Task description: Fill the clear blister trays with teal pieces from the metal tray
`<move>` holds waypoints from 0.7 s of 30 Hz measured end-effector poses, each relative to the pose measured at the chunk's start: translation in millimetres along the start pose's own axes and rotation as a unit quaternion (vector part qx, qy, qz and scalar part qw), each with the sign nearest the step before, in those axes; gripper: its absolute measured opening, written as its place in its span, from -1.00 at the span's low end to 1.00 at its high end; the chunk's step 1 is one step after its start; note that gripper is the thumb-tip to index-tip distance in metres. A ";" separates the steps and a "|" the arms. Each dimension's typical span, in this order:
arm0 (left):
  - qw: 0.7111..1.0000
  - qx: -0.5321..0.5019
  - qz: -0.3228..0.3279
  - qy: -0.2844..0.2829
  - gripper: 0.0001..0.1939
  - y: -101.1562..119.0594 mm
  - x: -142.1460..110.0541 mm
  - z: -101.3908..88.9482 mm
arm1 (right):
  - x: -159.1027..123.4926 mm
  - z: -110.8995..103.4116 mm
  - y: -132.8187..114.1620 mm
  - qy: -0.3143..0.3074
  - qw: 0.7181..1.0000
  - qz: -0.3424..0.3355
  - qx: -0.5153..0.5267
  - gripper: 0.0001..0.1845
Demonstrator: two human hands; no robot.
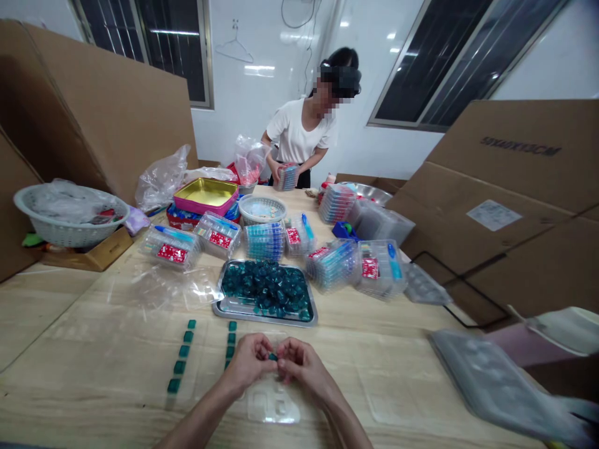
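Note:
My left hand (249, 362) and my right hand (302, 365) meet over the wooden table (93, 349), fingers pinched together on one small teal block (272, 357). Below them lies a clear plastic blister tray (274, 405). Left of my hands, several teal blocks sit in two rows, one row (181, 355) further left and one row (231, 340) close to my left hand. Just beyond my hands stands a metal tray (234, 308) heaped with teal blocks.
Stacks of filled clear packs (264, 240) line the table's middle, with a yellow tin (206, 194) and white baskets (70, 215) behind. A person in a white shirt (302, 134) holds a pack at the far end. Cardboard sheets (515, 206) stand on both sides. Empty grey trays (496, 386) lie at right.

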State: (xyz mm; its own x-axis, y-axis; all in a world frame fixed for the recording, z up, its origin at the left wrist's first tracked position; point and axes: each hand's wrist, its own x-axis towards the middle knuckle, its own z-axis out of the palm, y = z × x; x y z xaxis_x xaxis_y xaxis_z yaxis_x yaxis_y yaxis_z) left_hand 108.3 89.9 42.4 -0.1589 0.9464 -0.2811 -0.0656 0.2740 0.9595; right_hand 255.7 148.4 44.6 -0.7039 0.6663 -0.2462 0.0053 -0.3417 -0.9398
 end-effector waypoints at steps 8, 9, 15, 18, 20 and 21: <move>0.999 0.020 0.027 -0.012 -0.87 3.2 8.9 -2.2 | 12.9 -3.9 -5.6 0.021 1.000 0.010 -0.013 -0.63; 0.999 0.024 0.029 -0.008 -0.88 3.5 11.5 -2.7 | 15.5 -5.0 -6.2 0.023 1.000 0.011 -0.012 -0.62; 0.977 0.189 0.080 0.052 -0.95 7.2 32.2 -0.8 | 34.1 -11.0 -2.1 0.091 0.993 -0.009 -0.075 -0.71; 0.960 0.260 0.086 0.064 -0.91 10.1 37.5 3.1 | 40.1 -12.0 2.5 0.144 0.967 -0.050 -0.204 -0.86; 0.952 0.285 0.090 0.063 -0.87 11.3 36.2 5.3 | 40.1 -11.4 4.3 0.159 0.940 -0.072 -0.295 -0.88; 0.947 0.301 0.094 0.064 -0.85 11.6 34.4 6.1 | 39.1 -10.9 4.5 0.158 0.927 -0.079 -0.332 -0.87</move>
State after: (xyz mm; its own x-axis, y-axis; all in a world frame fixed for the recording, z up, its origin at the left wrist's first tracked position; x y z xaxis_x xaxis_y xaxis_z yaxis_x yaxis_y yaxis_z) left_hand 108.1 126.7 44.0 -0.2327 0.9702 -0.0677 0.5433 0.1874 0.8183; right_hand 235.9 180.2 28.1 -0.4908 0.8698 -0.0516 0.4295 0.1900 -0.8829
